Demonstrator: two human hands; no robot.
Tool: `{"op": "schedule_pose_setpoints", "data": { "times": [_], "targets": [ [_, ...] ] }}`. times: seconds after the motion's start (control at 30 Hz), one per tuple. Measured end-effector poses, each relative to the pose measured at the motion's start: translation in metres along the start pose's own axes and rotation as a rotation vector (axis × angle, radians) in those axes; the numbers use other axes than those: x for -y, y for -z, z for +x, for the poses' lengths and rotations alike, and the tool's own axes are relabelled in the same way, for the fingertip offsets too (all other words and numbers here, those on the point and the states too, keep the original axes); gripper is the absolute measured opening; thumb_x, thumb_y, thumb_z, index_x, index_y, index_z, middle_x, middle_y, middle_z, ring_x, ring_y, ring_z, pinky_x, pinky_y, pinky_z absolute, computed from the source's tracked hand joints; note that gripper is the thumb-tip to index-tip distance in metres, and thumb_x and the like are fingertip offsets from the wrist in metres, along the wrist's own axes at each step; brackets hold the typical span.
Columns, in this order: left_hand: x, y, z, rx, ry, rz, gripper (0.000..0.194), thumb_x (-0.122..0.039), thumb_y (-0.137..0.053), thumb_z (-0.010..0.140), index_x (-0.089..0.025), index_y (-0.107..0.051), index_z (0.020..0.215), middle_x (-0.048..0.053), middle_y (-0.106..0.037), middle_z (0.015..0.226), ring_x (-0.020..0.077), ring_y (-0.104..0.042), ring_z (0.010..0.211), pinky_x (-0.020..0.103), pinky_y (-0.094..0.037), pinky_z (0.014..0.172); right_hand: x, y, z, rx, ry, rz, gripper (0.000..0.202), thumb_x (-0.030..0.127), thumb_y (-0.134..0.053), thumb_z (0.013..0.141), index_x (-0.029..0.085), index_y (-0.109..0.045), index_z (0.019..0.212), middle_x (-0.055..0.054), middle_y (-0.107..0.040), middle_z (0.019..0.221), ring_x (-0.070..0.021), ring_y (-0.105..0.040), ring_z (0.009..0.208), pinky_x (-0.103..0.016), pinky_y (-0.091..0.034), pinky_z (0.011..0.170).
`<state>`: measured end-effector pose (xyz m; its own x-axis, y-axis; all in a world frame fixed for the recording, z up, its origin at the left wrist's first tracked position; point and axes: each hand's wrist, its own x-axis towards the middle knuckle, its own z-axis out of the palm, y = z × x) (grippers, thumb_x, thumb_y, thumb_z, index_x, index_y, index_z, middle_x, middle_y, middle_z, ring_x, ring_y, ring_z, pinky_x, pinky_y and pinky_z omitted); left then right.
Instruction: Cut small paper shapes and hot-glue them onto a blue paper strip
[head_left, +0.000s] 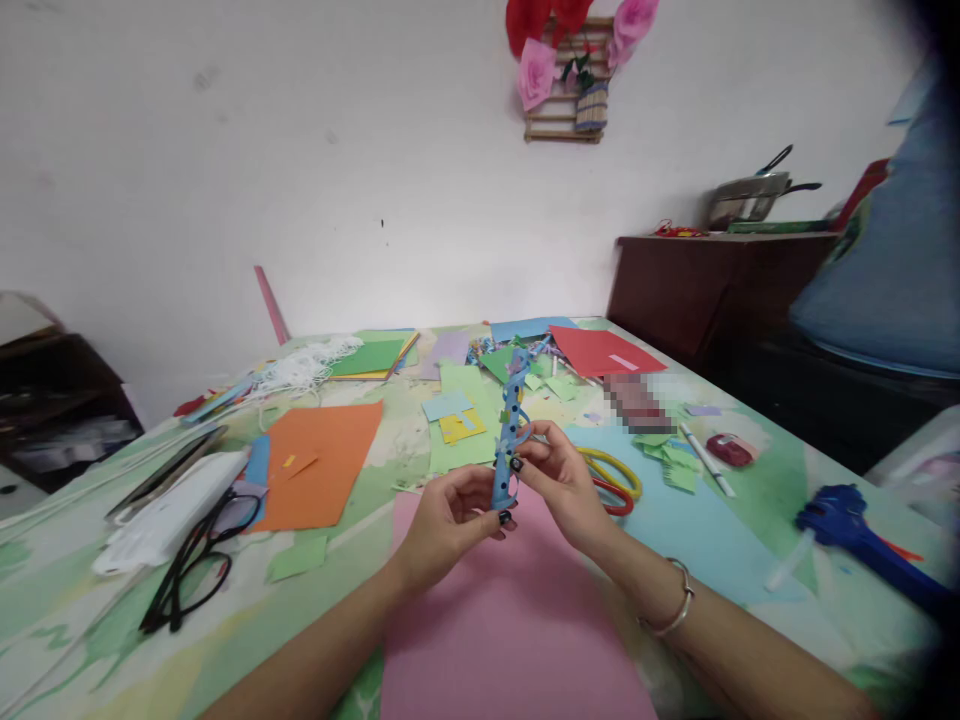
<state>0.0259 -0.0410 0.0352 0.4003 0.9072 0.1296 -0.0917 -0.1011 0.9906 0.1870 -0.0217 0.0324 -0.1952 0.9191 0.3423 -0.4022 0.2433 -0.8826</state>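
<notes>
Upright between my hands stands a narrow blue paper tube (510, 425) with dark spots, small coloured bits and thin curling blue strips on it. Its lower end is pinched by my left hand (457, 510), thumb and fingers closed round it. My right hand (555, 475) is closed at the tube's right side, finger and thumb at a blue strip by the tube. Below both hands lies a pink sheet (510, 620). Just behind my right hand are scissors with yellow and red handles (615, 485), partly hidden, on a light blue sheet (697, 530).
An orange sheet (322, 460), black glasses (199, 565) and a white power strip (165, 510) lie on the left. At right are a blue glue gun (847, 530), a white pen (707, 460) and green paper scraps (671, 460). A red sheet (600, 350) lies farther back.
</notes>
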Motion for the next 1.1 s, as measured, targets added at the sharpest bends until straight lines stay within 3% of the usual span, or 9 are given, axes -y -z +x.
{"op": "schedule_pose_setpoints", "data": {
  "times": [0.13, 0.37, 0.53, 0.6, 0.73, 0.83, 0.97, 1.1],
  "targets": [
    [0.001, 0.000, 0.001, -0.009, -0.004, -0.004, 0.031, -0.028, -0.071, 0.071, -0.012, -0.060, 0.096, 0.008, -0.067, 0.083, 0.0192, -0.067, 0.070, 0.029, -0.055, 0.060, -0.001, 0.004, 0.001, 0.013, 0.017, 0.040, 0.026, 0.025, -0.066, 0.079, 0.024, -0.048, 0.097, 0.001, -0.062, 0.083, -0.0136, -0.055, 0.077, -0.027, -0.042, 0.071],
    [0.002, -0.001, 0.003, -0.009, 0.015, 0.007, 0.032, -0.025, -0.075, 0.066, -0.013, -0.063, 0.092, 0.006, -0.068, 0.079, 0.0180, -0.067, 0.068, 0.027, -0.056, 0.056, 0.000, 0.002, 0.002, 0.034, -0.009, 0.042, 0.030, 0.026, -0.070, 0.074, 0.024, -0.047, 0.095, 0.003, -0.061, 0.073, -0.0116, -0.053, 0.063, -0.026, -0.041, 0.062],
    [0.007, 0.006, 0.009, -0.141, 0.021, 0.062, 0.033, -0.027, -0.074, 0.064, -0.013, -0.063, 0.092, 0.007, -0.070, 0.084, 0.0196, -0.068, 0.074, 0.030, -0.056, 0.067, 0.001, 0.008, 0.007, -0.071, -0.043, -0.091, 0.025, 0.029, -0.063, 0.077, 0.022, -0.049, 0.096, -0.001, -0.063, 0.082, -0.0161, -0.059, 0.080, -0.031, -0.045, 0.076],
    [0.012, 0.015, 0.015, -0.241, 0.012, 0.209, 0.029, -0.027, -0.072, 0.064, -0.014, -0.065, 0.090, 0.006, -0.070, 0.084, 0.0193, -0.068, 0.072, 0.029, -0.055, 0.067, 0.003, 0.016, 0.012, -0.155, -0.055, -0.288, 0.023, 0.032, -0.058, 0.078, 0.021, -0.048, 0.096, -0.003, -0.064, 0.087, -0.0178, -0.060, 0.085, -0.033, -0.045, 0.077],
    [0.020, 0.046, 0.031, -0.426, 0.004, 0.763, 0.022, -0.027, -0.061, 0.073, -0.016, -0.069, 0.091, 0.003, -0.072, 0.084, 0.0173, -0.068, 0.070, 0.025, -0.052, 0.063, 0.003, 0.037, 0.022, -0.211, -0.056, -0.867, 0.020, 0.028, -0.046, 0.080, 0.021, -0.045, 0.098, -0.005, -0.064, 0.095, -0.0166, -0.061, 0.084, -0.029, -0.046, 0.071],
    [0.023, 0.073, 0.043, -0.510, -0.004, 0.907, 0.024, -0.024, -0.058, 0.073, -0.018, -0.069, 0.093, 0.004, -0.071, 0.094, 0.0179, -0.067, 0.077, 0.027, -0.050, 0.072, 0.002, 0.048, 0.025, -0.192, -0.092, -1.084, 0.019, 0.022, -0.048, 0.076, 0.019, -0.049, 0.095, -0.006, -0.063, 0.093, -0.0193, -0.058, 0.085, -0.031, -0.042, 0.073],
    [0.030, 0.105, 0.051, -0.613, 0.052, 1.062, 0.026, -0.029, -0.058, 0.074, -0.017, -0.067, 0.094, 0.007, -0.070, 0.086, 0.0246, -0.064, 0.084, 0.034, -0.047, 0.075, -0.001, 0.055, 0.022, -0.144, -0.185, -1.364, 0.021, 0.020, -0.062, 0.067, 0.016, -0.056, 0.087, -0.011, -0.059, 0.093, -0.0282, -0.051, 0.094, -0.036, -0.037, 0.079],
    [0.035, 0.125, 0.051, -0.674, 0.110, 1.136, 0.030, -0.029, -0.059, 0.073, -0.015, -0.062, 0.099, 0.009, -0.066, 0.084, 0.0275, -0.062, 0.087, 0.037, -0.045, 0.077, -0.002, 0.057, 0.021, -0.133, -0.256, -1.551, 0.029, 0.025, -0.063, 0.071, 0.015, -0.056, 0.098, -0.014, -0.056, 0.099, -0.0304, -0.047, 0.098, -0.037, -0.036, 0.079]
  ]
}}
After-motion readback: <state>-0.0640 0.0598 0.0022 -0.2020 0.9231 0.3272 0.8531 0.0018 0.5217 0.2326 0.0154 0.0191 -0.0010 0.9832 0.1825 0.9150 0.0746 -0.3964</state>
